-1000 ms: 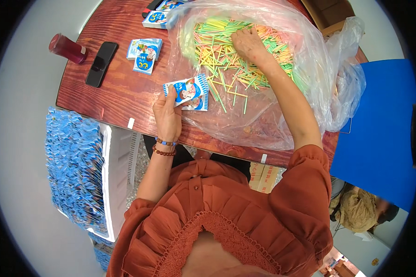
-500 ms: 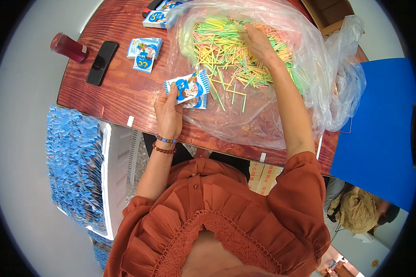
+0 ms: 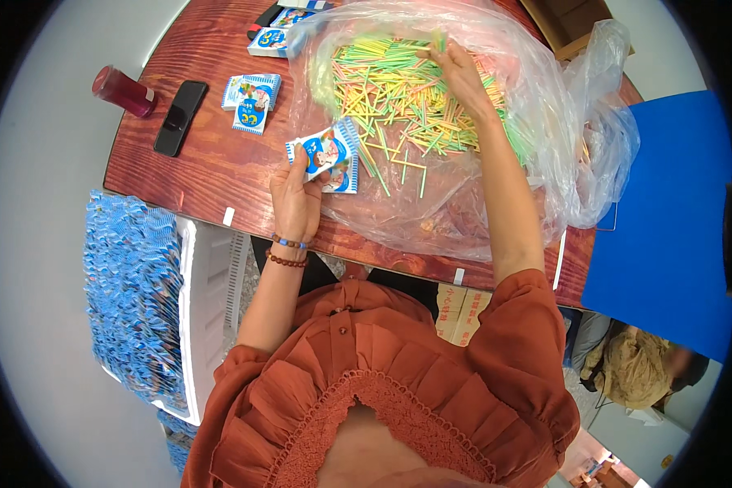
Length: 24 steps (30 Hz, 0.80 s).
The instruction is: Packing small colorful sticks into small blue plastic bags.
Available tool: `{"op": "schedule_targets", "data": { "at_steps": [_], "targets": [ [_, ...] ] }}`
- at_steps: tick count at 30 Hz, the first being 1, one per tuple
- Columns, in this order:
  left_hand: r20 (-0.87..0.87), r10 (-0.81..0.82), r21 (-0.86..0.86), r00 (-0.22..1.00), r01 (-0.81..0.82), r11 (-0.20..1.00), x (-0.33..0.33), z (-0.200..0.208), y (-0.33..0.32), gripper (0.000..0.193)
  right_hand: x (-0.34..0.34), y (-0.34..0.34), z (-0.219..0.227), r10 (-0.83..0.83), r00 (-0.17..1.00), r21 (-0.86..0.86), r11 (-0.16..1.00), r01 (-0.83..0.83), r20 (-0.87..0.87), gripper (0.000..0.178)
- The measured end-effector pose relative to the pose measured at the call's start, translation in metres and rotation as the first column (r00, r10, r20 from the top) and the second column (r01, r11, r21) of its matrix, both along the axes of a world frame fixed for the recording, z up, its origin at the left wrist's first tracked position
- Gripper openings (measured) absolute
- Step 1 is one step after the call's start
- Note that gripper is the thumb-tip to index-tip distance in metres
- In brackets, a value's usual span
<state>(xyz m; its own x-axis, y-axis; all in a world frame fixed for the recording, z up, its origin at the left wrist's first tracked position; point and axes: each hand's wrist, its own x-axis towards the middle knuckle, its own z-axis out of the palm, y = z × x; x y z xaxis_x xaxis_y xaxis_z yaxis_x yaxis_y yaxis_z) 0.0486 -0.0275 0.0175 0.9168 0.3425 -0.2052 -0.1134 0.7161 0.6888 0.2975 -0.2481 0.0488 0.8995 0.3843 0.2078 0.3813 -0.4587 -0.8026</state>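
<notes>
My left hand (image 3: pixel 296 195) is closed on a blue-and-white packet (image 3: pixel 327 153), thumb on its front. A second packet (image 3: pixel 343 176) shows beneath it, partly hidden. At the far side of a heap of thin pastel sticks (image 3: pixel 390 93), my right hand (image 3: pixel 462 75) has its fingers pinched together. Thin green sticks (image 3: pixel 440 41), slightly blurred, stand up from the fingertips. The heap is yellow, green and pink and lies in a spread-open clear plastic bag (image 3: pixel 455 220).
More packets (image 3: pixel 252 96) lie left of the bag, others (image 3: pixel 270 42) farther back. A black phone (image 3: pixel 179 118) and red bottle (image 3: pixel 124 91) sit at the table's left. A white crate (image 3: pixel 189 317) full of packets stands lower left; a blue panel (image 3: pixel 659 220) is at right.
My right hand has shifted slightly up from the heap, and green sticks now show at its fingertips. My left hand keeps its hold on the packet, barely moved.
</notes>
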Motion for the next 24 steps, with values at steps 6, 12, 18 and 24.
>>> {"op": "schedule_targets", "data": {
  "at_steps": [6, 12, 18, 24],
  "targets": [
    [0.100, -0.084, -0.099, 0.991, 0.094, 0.991, 0.025, 0.020, -0.006, 0.027, -0.046, 0.011, 0.006, 0.588, 0.685, 0.780, 0.624, -0.045, -0.431, 0.023],
    [0.238, -0.085, -0.182, 0.967, 0.130, 0.975, 0.077, 0.052, -0.028, 0.025, -0.114, 0.020, 0.016, 0.656, 0.459, 0.701, 0.707, -0.096, -0.599, 0.024],
    [0.102, -0.148, 0.086, 0.984, 0.140, 0.986, 0.079, 0.049, -0.038, 0.021, -0.127, 0.025, 0.014, 0.725, 0.374, 0.736, 0.662, -0.143, -0.579, 0.023],
    [0.063, -0.108, 0.157, 0.992, 0.097, 0.983, 0.079, 0.047, -0.046, 0.022, -0.132, 0.039, 0.000, 0.647, 0.426, 0.749, 0.650, 0.126, -0.633, 0.019]
  ]
}}
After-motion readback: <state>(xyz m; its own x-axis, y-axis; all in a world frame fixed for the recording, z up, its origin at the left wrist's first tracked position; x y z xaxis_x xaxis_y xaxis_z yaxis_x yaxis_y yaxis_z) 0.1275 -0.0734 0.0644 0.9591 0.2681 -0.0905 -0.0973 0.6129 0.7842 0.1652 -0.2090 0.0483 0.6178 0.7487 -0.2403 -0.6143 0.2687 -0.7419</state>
